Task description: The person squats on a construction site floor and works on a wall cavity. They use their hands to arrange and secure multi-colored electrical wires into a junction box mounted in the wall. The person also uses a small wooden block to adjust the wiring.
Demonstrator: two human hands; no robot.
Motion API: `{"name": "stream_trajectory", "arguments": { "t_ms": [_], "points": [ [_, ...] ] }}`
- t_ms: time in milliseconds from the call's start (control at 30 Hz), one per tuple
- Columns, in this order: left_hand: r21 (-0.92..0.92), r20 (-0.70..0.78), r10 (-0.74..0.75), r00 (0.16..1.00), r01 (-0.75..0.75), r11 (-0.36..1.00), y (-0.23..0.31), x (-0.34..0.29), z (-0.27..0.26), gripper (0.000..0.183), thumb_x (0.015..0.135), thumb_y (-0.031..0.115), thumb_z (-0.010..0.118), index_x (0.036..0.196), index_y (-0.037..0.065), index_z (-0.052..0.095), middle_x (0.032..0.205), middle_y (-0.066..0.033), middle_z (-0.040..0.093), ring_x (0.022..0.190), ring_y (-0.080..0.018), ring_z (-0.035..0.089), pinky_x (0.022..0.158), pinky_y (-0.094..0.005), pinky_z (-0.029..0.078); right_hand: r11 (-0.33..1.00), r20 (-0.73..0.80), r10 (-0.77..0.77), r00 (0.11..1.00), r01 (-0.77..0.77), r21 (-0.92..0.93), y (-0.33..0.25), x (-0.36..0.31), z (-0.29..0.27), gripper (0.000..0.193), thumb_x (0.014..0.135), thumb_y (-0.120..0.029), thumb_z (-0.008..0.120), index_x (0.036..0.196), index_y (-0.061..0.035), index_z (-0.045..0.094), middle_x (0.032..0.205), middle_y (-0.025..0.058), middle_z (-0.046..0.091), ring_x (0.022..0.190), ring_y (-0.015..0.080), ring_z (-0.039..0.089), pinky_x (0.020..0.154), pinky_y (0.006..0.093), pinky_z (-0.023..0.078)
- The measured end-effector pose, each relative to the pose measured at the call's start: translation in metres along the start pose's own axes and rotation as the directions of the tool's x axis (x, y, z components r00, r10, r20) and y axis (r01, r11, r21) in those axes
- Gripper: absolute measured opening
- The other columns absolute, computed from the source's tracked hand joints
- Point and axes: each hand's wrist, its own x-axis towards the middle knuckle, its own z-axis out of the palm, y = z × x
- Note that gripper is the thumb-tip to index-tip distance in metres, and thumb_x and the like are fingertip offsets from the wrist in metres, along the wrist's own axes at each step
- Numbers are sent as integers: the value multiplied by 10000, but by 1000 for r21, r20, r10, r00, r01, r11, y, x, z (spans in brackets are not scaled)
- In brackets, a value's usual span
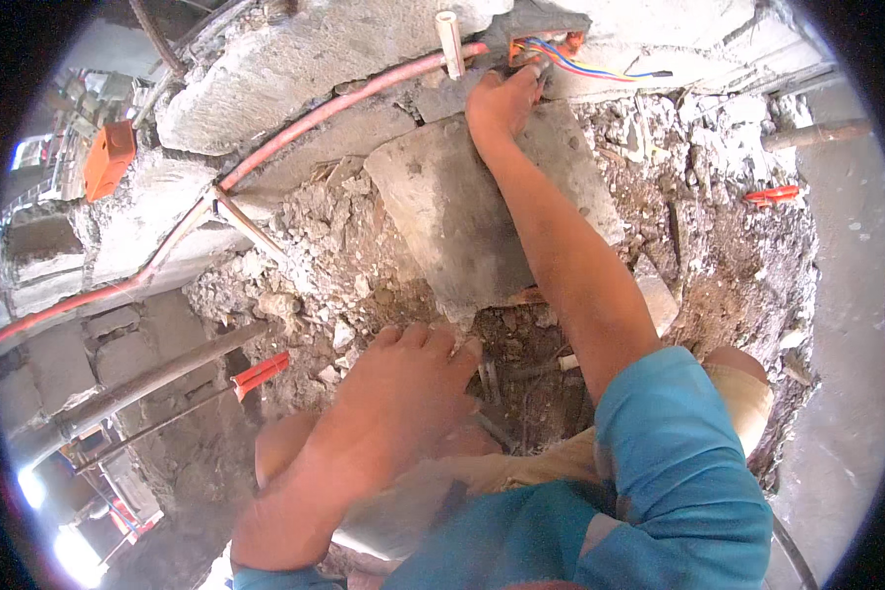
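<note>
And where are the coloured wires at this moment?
In the head view, the coloured wires are at the top, right of centre, beside the right hand.

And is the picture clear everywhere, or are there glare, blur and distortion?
Head view: white glare at lower left; pale, washed-out patches on the rubble; the left hand looks softer, perhaps motion-blurred, than the right hand; round fisheye image, black corners.

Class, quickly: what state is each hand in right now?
Left hand: fingers bent, palm hidden; open or closed cannot be told.
Right hand: fingers beside the coloured wires; whether it grips anything cannot be told.
</note>
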Motion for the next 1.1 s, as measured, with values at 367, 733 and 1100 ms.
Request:
{"name": "stream_trajectory", "arguments": {
  "t_ms": [367,733,1100],
  "points": [
    [71,206,93,974,-110,991,-23,21,2,358,918,254,715,1191,22,707,1115,-155,726,1111,-330,705,949,-436,562,992,96,-64,993,74,-105,28,7,25,645,957,-176,627,1458,132,363,1246,378,641,1128,534,658,992,570,508],
    [30,52,59,997,-61,998,-19,10,4,403,922,315,750,1187,14,709,1132,-163,725,1137,-336,703,980,-441,556,995,228,-3,974,26,-100,14,-3,8,602,908,-172,656,1381,116,421,1198,395,647,1103,572,652,997,586,495],
    [-288,-169,-104,980,52,956,-56,71,-1,338,945,353,750,1026,25,744,920,-260,722,863,-476,710,804,-536,577,841,218,-472,855,510,-181,81,81,-91,402,1011,-356,715,1213,-10,689,1098,238,719,1026,465,669,913,535,523]
  ]
}}
